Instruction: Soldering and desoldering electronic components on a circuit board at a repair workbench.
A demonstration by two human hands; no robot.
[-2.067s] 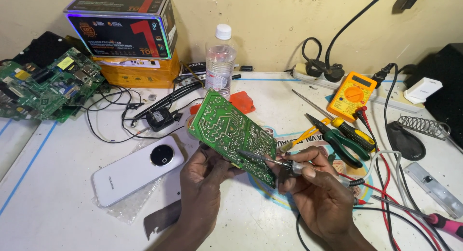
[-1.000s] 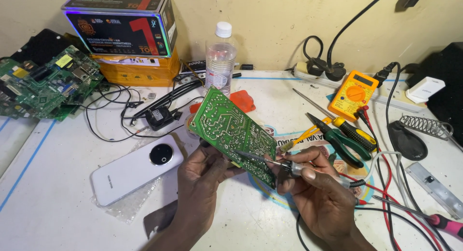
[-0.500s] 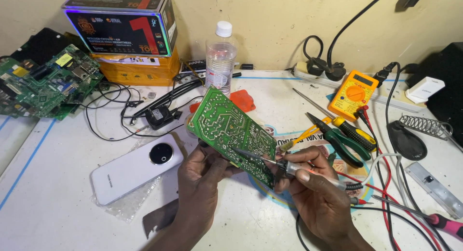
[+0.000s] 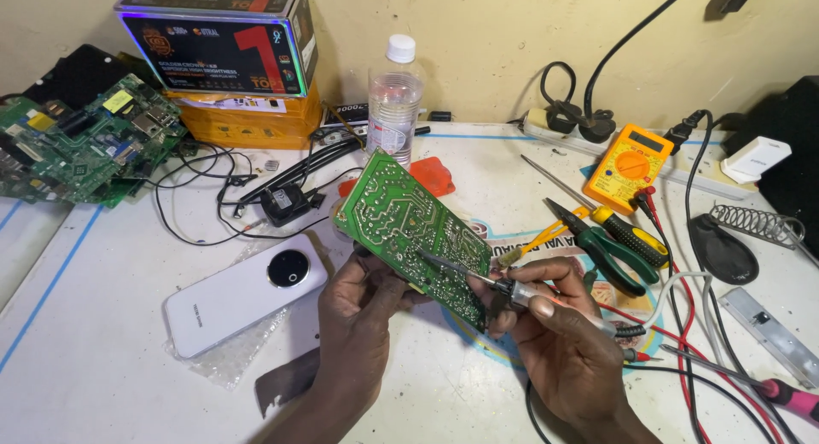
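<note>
I see my left hand [image 4: 363,295] gripping the green rectangular circuit board [image 4: 412,222] from underneath at its near edge, holding it tilted with the solder side facing up, above the white worktable [image 4: 102,325]. My right hand [image 4: 559,333] is clenched around a slim metal-tipped soldering iron [image 4: 478,278], held like a pen, and its tip rests on the board's lower right part. The board sits between my two hands, just left of the right hand's fingers [image 4: 546,306]. To the left of my left hand, a white smartphone with a round black camera ring [image 4: 243,295] lies flat on the table. Green-handled pliers [image 4: 601,248] and a yellow-handled screwdriver [image 4: 623,226] lie just beyond my right hand, with an orange multimeter [image 4: 630,167] farther back. A clear plastic bottle with a white cap [image 4: 395,94] stands behind the board.
</note>
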